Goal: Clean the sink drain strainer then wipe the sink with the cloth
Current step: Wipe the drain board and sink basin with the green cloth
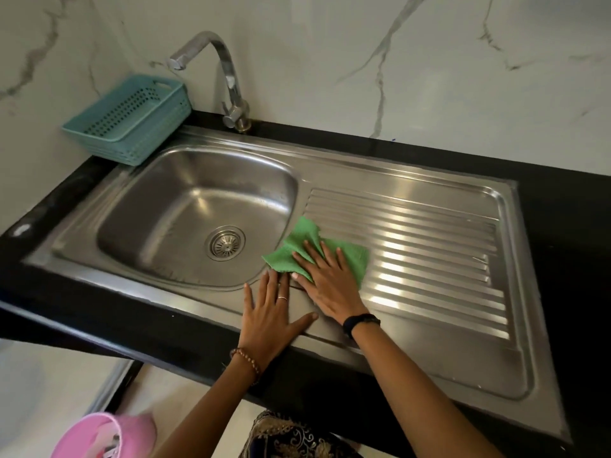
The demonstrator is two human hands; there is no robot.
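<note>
Our right hand (325,285) presses a green cloth (317,251) flat, fingers straight, at the sink's (429,173) drainboard edge. Left hand (269,309) rests spread beside it. The drain strainer (226,242) sits in the basin; the teal basket (132,119) looks empty.

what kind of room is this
Most likely a home kitchen: a stainless sink with a ribbed drainboard, a curved tap, and a black countertop against a marble-look wall.

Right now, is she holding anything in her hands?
Nothing is gripped. The right hand presses flat on the middle of the green cloth with straight fingers. The left hand rests flat on the sink rim.
</note>
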